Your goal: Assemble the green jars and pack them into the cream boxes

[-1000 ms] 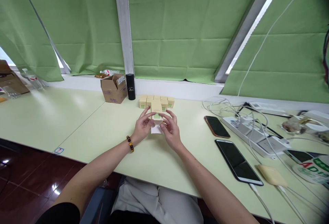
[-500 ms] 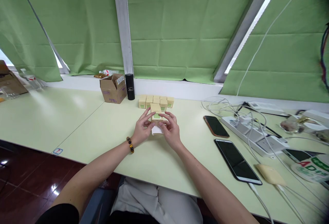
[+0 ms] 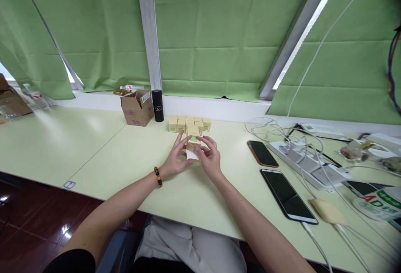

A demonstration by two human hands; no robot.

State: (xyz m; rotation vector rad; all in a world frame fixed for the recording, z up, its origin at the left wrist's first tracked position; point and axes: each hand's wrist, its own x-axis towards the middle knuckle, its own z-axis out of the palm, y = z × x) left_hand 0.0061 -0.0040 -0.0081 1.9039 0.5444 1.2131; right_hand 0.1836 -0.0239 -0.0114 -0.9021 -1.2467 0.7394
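Observation:
Between my hands is a small cream cardboard box (image 3: 193, 130) with a green label, its brown side and a white flap (image 3: 191, 152) facing me. My right hand (image 3: 210, 158) is closed on the box, the thumb on its near side and the fingers along the right edge. On the other side, my left hand (image 3: 176, 158) has its fingers spread, the index fingertip against the box's left edge and the thumb low beside the white flap. Just behind stands a cluster of several similar cream boxes (image 3: 173, 123), partly hidden by the held one.
An open brown carton (image 3: 138, 112) and a black cylinder (image 3: 158, 105) stand at the back. To the right lie two phones (image 3: 262, 153), a white power strip (image 3: 300, 166) with tangled cables and a cream charger (image 3: 328, 212). Green blinds hang behind the pale table (image 3: 103, 156).
My left thumb has come off the box and moved down beside the white flap. The box has shifted slightly right and away from me, with my right hand still on it.

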